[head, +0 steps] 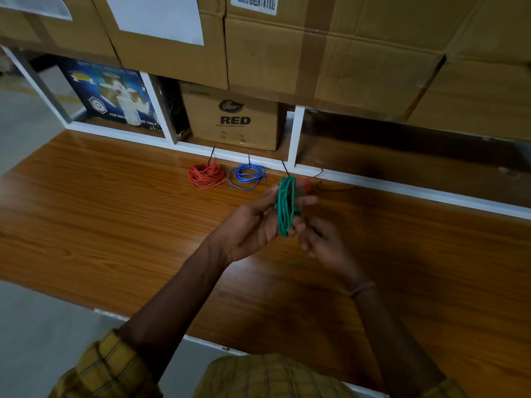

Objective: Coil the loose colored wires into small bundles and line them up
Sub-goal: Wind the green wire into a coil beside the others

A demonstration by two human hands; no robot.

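A green wire coil (285,206) is wound round the fingers of my left hand (253,225), held above the wooden table (115,214). My right hand (321,239) is just right of the coil, its fingers curled near the coil's lower end; a thin green strand trails below it, blurred. At the table's back lie an orange-red coil (207,175) and a blue coil (247,176), side by side, each with a black tie. Another red wire (309,183) and a black strand (336,190) lie behind my hands, partly hidden.
A white shelf frame (296,139) runs along the table's back, holding a brown "RED" carton (232,116) and a blue tape box (112,96). Large cardboard boxes (330,47) sit on top. The table's front edge is near my body.
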